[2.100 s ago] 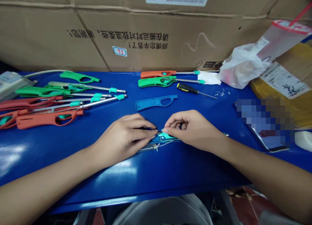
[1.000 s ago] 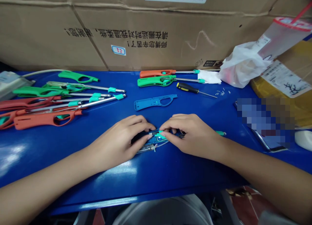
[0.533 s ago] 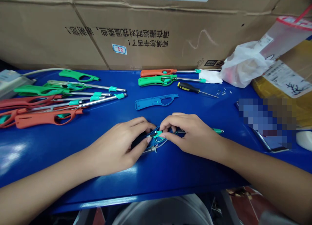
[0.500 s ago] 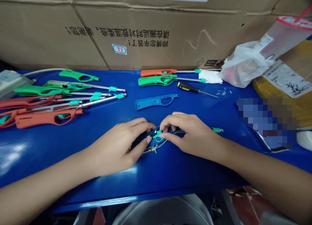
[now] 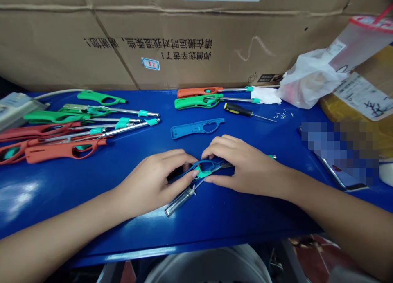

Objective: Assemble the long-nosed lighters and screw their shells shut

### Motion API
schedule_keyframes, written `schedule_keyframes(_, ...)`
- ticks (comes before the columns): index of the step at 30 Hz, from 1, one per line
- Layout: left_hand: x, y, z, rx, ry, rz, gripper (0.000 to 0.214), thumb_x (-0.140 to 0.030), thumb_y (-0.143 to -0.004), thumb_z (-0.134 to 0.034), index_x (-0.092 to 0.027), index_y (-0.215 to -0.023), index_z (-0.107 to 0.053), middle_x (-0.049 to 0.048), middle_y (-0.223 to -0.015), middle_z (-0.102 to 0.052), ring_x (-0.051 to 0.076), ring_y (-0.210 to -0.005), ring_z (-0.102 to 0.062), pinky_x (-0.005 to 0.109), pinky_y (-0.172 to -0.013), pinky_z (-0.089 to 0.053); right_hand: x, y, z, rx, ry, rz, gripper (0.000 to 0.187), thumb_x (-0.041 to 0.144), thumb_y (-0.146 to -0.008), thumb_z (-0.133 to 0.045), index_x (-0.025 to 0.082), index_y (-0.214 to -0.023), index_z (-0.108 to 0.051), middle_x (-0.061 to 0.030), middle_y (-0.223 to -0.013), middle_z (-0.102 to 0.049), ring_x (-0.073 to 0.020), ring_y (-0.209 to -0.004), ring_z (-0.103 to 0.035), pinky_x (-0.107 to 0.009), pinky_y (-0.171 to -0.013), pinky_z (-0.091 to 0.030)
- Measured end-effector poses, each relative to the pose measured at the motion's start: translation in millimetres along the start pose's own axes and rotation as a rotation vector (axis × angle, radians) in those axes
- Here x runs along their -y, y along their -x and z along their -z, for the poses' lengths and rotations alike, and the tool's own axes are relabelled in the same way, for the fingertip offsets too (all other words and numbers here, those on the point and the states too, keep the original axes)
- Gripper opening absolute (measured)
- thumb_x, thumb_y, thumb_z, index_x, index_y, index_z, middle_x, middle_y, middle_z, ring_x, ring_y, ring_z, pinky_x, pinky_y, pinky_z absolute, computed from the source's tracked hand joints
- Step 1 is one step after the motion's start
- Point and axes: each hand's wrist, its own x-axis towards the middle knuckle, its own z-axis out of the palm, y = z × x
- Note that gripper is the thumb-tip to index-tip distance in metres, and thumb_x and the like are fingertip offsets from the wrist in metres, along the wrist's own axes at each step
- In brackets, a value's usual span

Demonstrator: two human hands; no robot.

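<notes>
Both my hands meet at the middle of the blue table (image 5: 215,221) over an opened blue lighter half-shell (image 5: 202,167) with a teal trigger piece. My left hand (image 5: 156,180) is curled on its left end, thumb pressing near the trigger. My right hand (image 5: 242,162) pinches the right side, where a metal tube with a teal tip (image 5: 272,156) sticks out. A clear fuel tube (image 5: 179,202) swings out of the shell toward me, lying on the table. A second loose blue shell half (image 5: 196,128) lies just beyond my hands.
Several red and green long lighters (image 5: 61,127) are piled at the left. Two more lighters (image 5: 211,97), a black-and-yellow screwdriver (image 5: 242,111) and small screws (image 5: 282,115) lie at the back. A white plastic bag (image 5: 307,84) and cardboard boxes (image 5: 172,37) stand behind.
The clear fuel tube has swung out of the shell toward me and lies angled on the table. My hands stayed on the shell, shifting slightly back.
</notes>
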Motion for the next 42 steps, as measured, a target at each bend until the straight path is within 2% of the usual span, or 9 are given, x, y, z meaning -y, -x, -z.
schedule_keyframes(4,0.1,1.0,2.6,-0.014,-0.032,-0.034,0.016,-0.026,-0.104,-0.062,-0.021,-0.117,-0.07,-0.001,-0.093,-0.069,0.011,-0.082,-0.065,0.021,-0.068,-0.047,-2.7,0.6,3.7,0.034,-0.028,0.012,0.015,0.029,-0.097,-0.07,0.023,-0.11,-0.07,-0.0019,-0.11,-0.071,-0.0212,-0.108,-0.063,-0.039,-0.099,-0.042)
schedule_keyframes(10,-0.1,0.1,1.4,-0.029,-0.07,-0.073,0.017,-0.025,-0.103,-0.063,-0.019,-0.118,-0.07,-0.0005,-0.093,-0.069,0.012,-0.083,-0.066,0.021,-0.07,-0.047,-0.8,-3.0,2.5,0.037,-0.107,-0.03,0.007,0.021,-0.095,-0.073,0.019,-0.101,-0.074,-0.0022,-0.102,-0.073,-0.0193,-0.101,-0.065,-0.035,-0.093,-0.045)
schedule_keyframes(14,2.1,-0.9,0.0,-0.059,-0.075,-0.1,0.019,-0.03,-0.101,-0.068,-0.018,-0.116,-0.071,0.0001,-0.09,-0.069,0.013,-0.08,-0.067,0.022,-0.066,-0.046,2.4,-4.3,1.5,0.023,-0.127,-0.078,0.005,0.019,-0.092,-0.076,0.02,-0.097,-0.074,-0.0013,-0.098,-0.073,-0.0186,-0.098,-0.066,-0.033,-0.091,-0.046)
schedule_keyframes(17,4.2,-2.2,0.8,-0.064,-0.073,-0.096,0.021,-0.031,-0.102,-0.068,-0.017,-0.116,-0.072,0.0013,-0.092,-0.072,0.014,-0.082,-0.068,0.023,-0.068,-0.048,1.7,-2.8,3.2,0.027,-0.106,-0.07,0.009,0.022,-0.094,-0.074,0.021,-0.102,-0.074,-0.0022,-0.103,-0.073,-0.0196,-0.102,-0.065,-0.033,-0.092,-0.046)
schedule_keyframes(21,8.5,-5.5,3.1,-0.046,-0.041,-0.073,0.022,-0.032,-0.102,-0.067,-0.018,-0.117,-0.076,0.0031,-0.095,-0.072,0.017,-0.089,-0.068,0.027,-0.079,-0.053,-4.1,0.7,12.9,0.014,-0.066,-0.07,0.024,0.024,-0.091,-0.076,0.023,-0.115,-0.071,-0.0027,-0.115,-0.07,-0.0195,-0.108,-0.063,-0.032,-0.092,-0.047)
schedule_keyframes(26,19.0,-8.3,3.2,-0.078,-0.029,-0.038,0.029,-0.039,-0.101,-0.068,-0.023,-0.123,-0.077,0.0043,-0.103,-0.073,0.018,-0.095,-0.068,0.031,-0.087,-0.056,-13.9,3.8,28.3,0.034,-0.044,-0.054,0.007,0.023,-0.091,-0.072,0.021,-0.095,-0.067,0.0003,-0.097,-0.07,-0.0154,-0.09,-0.062,-0.028,-0.081,-0.047)
schedule_keyframes(31,23.6,-8.5,2.5,-0.084,0.0,0.014,0.033,-0.044,-0.101,-0.068,-0.025,-0.126,-0.077,0.0044,-0.107,-0.072,0.019,-0.098,-0.069,0.03,-0.087,-0.057,-17.2,6.3,38.1,0.087,0.077,-0.039,0.003,0.02,-0.094,-0.068,0.022,-0.096,-0.069,0.0,-0.096,-0.072,-0.0162,-0.086,-0.064,-0.029,-0.075,-0.046)
schedule_keyframes(38,24.1,-10.6,2.9,-0.068,0.084,0.06,0.03,-0.044,-0.099,-0.07,-0.026,-0.121,-0.079,0.0038,-0.106,-0.072,0.018,-0.098,-0.069,0.031,-0.088,-0.056,-17.5,9.0,38.7,0.114,0.313,0.16,0.026,0.018,-0.105,-0.053,0.02,-0.099,-0.078,-0.0068,-0.104,-0.076,-0.0217,-0.096,-0.069,-0.034,-0.083,-0.048)
schedule_keyframes(42,25.5,-12.2,4.3,-0.056,0.106,0.061,0.029,-0.046,-0.099,-0.07,-0.027,-0.12,-0.079,0.0039,-0.106,-0.073,0.019,-0.096,-0.069,0.032,-0.087,-0.056,-14.6,9.5,39.3,0.137,0.423,0.178,0.031,0.012,-0.104,-0.049,0.02,-0.102,-0.079,-0.0078,-0.107,-0.076,-0.0218,-0.096,-0.069,-0.034,-0.081,-0.048)
